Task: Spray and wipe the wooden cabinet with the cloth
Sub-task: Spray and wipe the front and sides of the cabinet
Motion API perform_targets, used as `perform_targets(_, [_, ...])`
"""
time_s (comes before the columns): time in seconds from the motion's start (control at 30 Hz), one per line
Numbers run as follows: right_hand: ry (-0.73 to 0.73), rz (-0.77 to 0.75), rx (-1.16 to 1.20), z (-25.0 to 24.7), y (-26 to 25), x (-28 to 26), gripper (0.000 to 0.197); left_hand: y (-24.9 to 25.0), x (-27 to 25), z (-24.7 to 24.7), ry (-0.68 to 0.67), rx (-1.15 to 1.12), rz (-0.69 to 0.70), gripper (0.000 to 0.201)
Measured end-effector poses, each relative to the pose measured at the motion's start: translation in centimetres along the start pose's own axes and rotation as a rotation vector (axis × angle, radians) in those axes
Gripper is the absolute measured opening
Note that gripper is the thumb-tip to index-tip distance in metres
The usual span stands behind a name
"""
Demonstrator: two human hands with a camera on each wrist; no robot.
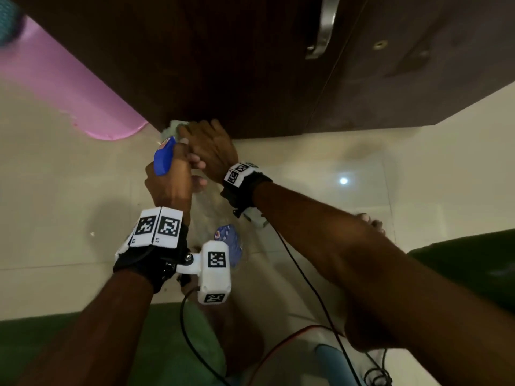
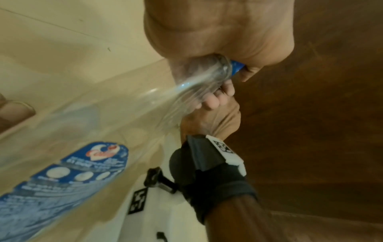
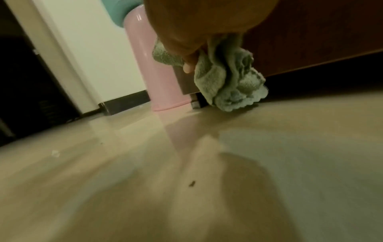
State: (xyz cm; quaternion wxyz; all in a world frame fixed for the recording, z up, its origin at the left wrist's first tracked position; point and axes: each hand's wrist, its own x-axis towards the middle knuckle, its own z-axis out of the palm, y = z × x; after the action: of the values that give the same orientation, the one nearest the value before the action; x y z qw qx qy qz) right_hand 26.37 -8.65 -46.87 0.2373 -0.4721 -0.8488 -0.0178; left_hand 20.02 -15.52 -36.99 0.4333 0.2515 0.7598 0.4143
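A dark wooden cabinet (image 1: pixel 237 65) fills the top of the head view, its bottom edge just above the tiled floor. My right hand (image 1: pixel 211 147) grips a bunched pale green cloth (image 3: pixel 232 81) against the cabinet's lower left corner (image 3: pixel 311 32), the cloth hanging down almost to the floor. My left hand (image 1: pixel 170 179) is wrapped round the neck of a clear spray bottle (image 2: pixel 116 124) with a blue trigger head (image 1: pixel 164 158) and a blue label (image 2: pixel 62 183). The two hands touch each other just in front of the cabinet's bottom edge.
A pink cylindrical bin (image 1: pixel 69 87) stands on the floor right beside the cabinet's left corner. A metal handle (image 1: pixel 324 26) runs down the cabinet door. Black and red cables (image 1: pixel 306 288) trail from my wrists. My green-clad knees (image 1: pixel 468 263) are low in the view.
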Motion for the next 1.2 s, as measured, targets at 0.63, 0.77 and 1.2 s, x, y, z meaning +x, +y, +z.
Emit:
perform_targets(0.63, [0.846,0.340,-0.140,-13.7,4.9,0.6,0.040,4.3,-4.1,1.6,-0.042,-0.072,0.276,0.033])
perform_targets(0.77, [0.704,0.052,-0.140,-14.8,1.3,3.9,0.041,5.8,-5.1,0.9,0.071,-0.032,0.365,0.035])
perform_targets(1.2, [0.986,0.778,0.052,-21.1,5.2,-0.4,0.036,5.7,-7.6,3.2,-0.179,0.015,0.429,0.033])
